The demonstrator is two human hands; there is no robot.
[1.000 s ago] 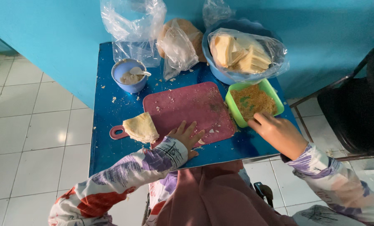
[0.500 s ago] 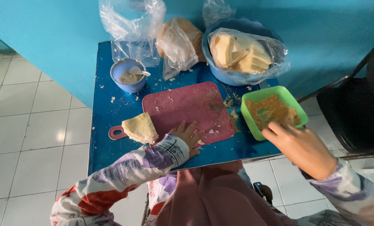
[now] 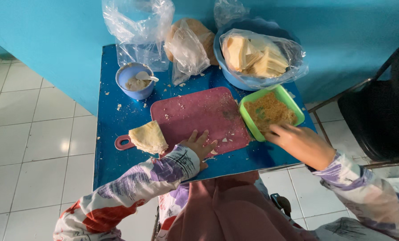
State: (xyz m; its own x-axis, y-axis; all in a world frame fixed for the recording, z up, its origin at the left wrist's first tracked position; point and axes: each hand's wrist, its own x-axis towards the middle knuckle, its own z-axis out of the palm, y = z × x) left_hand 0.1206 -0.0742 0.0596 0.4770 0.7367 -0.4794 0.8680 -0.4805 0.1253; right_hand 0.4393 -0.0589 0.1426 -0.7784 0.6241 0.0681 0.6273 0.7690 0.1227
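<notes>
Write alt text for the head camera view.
A person's right hand reaches into a green tray of crumbs while the left hand rests flat on a pink cutting board, beside a folded wrapper, on a blue table.

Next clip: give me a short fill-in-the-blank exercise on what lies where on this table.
1. The left hand rests flat on the ____ cutting board.
2. The right hand reaches into the ____ tray of crumbs.
3. A folded wrap lies at the board's ____ end.
4. A spoon sits in the small blue ____.

Missing words: pink; green; handle; cup
</notes>
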